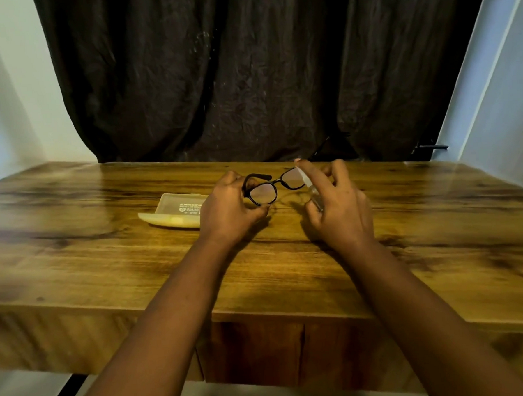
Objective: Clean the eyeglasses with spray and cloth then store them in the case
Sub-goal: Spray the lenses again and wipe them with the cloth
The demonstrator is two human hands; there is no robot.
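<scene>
Eyeglasses held just above worktop, mid-scene, long axis running left to right, lenses facing person. Left hand grips left end of frame, fingers curled round it. Right hand holds small clear spray bottle upright, fingers wrapped round it, forefinger on top, nozzle just beside right lens. Spray looks due next. Open case lies on worktop, left of left hand. Cloth not visible.
</scene>
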